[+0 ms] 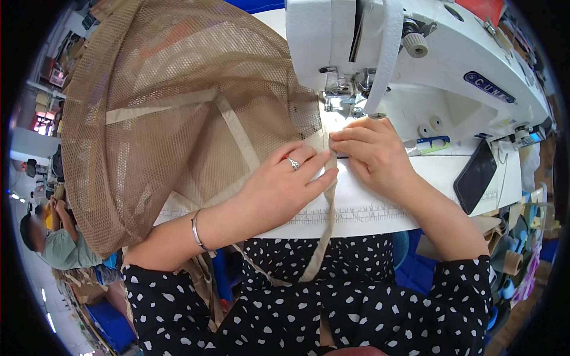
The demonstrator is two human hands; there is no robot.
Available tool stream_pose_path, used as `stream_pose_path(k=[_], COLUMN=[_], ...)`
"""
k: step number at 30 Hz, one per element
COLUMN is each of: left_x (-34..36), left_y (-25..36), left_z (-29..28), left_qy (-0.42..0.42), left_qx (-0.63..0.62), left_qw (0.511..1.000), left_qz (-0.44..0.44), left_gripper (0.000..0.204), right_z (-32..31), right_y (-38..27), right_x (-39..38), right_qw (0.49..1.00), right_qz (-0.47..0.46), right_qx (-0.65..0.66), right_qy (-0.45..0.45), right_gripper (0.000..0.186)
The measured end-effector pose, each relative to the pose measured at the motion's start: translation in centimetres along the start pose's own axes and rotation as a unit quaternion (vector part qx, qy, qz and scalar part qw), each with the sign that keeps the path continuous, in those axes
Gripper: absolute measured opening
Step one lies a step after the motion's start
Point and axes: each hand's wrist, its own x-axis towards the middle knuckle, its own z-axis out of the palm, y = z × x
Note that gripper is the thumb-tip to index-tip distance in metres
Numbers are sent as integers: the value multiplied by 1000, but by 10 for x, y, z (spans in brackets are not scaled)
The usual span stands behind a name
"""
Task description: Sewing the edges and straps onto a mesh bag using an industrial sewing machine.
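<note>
A large piece of brown mesh fabric [160, 142] with beige strips sewn across it lies on the left, its edge running up to the sewing machine's presser foot [339, 102]. A narrow beige binding tape [325, 237] comes down from the foot, over the table edge and into my lap. My left hand [285, 181], with a ring and a bracelet, rests on the mesh edge, thumb and forefinger closed at the tape. Just below the foot, my right hand [377, 154] pinches the tape from the other side with bent fingers.
The white sewing machine [463, 53] stands at the back right. Near its base lie two bobbins [430, 126] and blue-handled thread snips [433, 143]. A dark phone [476, 177] lies at the table's right. A printed ruler [368, 214] runs along the front edge. Another person [65, 240] sits far left.
</note>
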Motion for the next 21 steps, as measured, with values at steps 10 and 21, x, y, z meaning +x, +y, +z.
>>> stream_pose_path(k=[10,21], left_x=[-1,-3], left_y=[-1,0], left_z=[-2,-3], left_qy=[-15,-25], left_qx=[-8,-15], left_qw=[1000,1000], left_qz=[-2,-7], left_gripper=[50,49], right_z=[-1,-2], right_y=[0,0], right_x=[0,1], right_qw=[1000,1000], right_qz=[8,7], right_qx=[6,4], right_qy=[-12,-22], right_gripper=[20,21])
